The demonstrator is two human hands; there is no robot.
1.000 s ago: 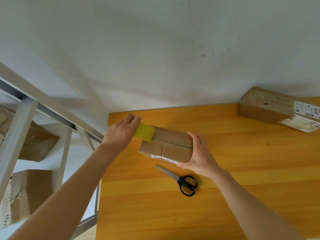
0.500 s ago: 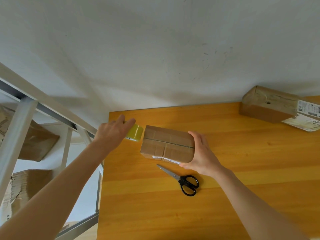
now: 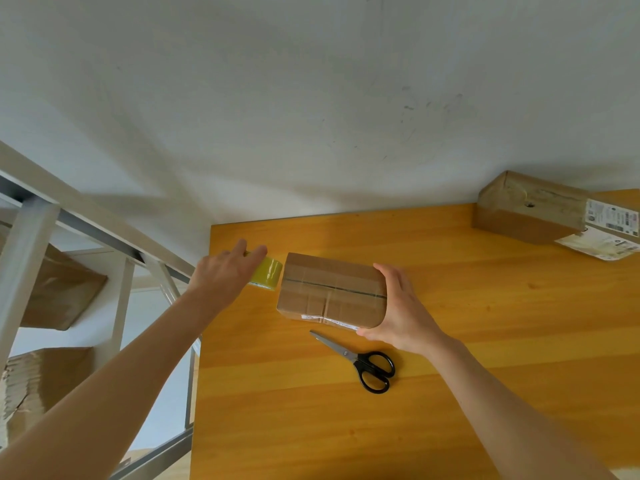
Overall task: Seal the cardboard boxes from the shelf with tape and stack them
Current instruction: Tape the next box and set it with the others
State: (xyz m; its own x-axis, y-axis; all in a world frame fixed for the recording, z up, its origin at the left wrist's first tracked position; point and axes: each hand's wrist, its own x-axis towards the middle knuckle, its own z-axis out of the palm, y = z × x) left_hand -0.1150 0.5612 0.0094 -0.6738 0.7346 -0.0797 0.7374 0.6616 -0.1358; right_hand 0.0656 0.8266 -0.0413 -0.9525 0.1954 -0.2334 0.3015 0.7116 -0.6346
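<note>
Now the tape roll (image 3: 266,273) sits on the desk (image 3: 450,393) just left of the box (image 3: 332,291); a second ago it rode on the box's left top edge. Left hand (image 3: 227,268) stays curled over the roll, gripping it. Right hand (image 3: 401,308), spread wide, braces the box's right end. By judgement, the strip across the seam is laid and cutting comes next; scissors (image 3: 360,358) lie just in front of the box. Box lies flat, long axis left to right, its dark seam along that axis. A second box (image 3: 526,207) rests well to the right, by the wall
</note>
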